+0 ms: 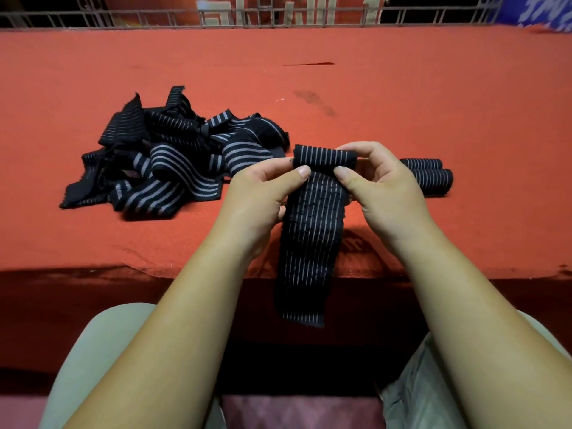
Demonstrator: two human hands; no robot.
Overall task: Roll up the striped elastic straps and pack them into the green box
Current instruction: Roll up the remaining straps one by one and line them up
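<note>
Fingers (299, 174) of left hand (258, 196) and right hand (383, 190) pinch the strap (312, 243), apparently partly rolled.

Both bare forearms reach forward side by side. The left hand (258, 193) and right hand (382, 188) face each other, thumbs and curled fingers pinching the rolled end of a black white-striped elastic strap (322, 157) between them
</note>
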